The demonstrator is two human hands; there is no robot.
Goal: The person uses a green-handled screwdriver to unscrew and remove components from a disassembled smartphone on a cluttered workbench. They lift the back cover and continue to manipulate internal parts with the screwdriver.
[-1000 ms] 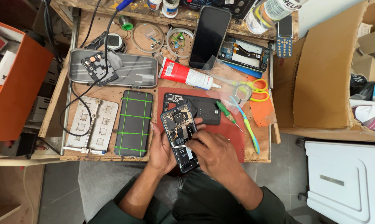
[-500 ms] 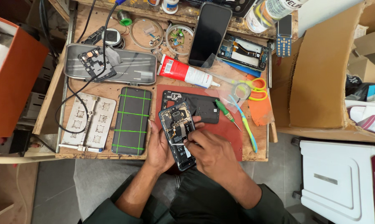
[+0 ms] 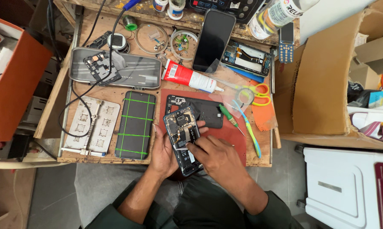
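Black opened phone with its bared circuit board (image 3: pixel 183 138) has barely shifted: my left hand (image 3: pixel 164 154) keeps cradling it, my right hand (image 3: pixel 212 157) still pinching at its lower board, so I'm mid-disassembly.

A red-and-white glue tube (image 3: pixel 187 77) is lying beside a black phone (image 3: pixel 213 40) resting face up. A grey metal tray (image 3: pixel 115 73) is sitting behind a green-striped pad (image 3: pixel 136 125), while yellow-handled scissors (image 3: pixel 257 92) and a green screwdriver (image 3: pixel 230 118) are lying to the right.
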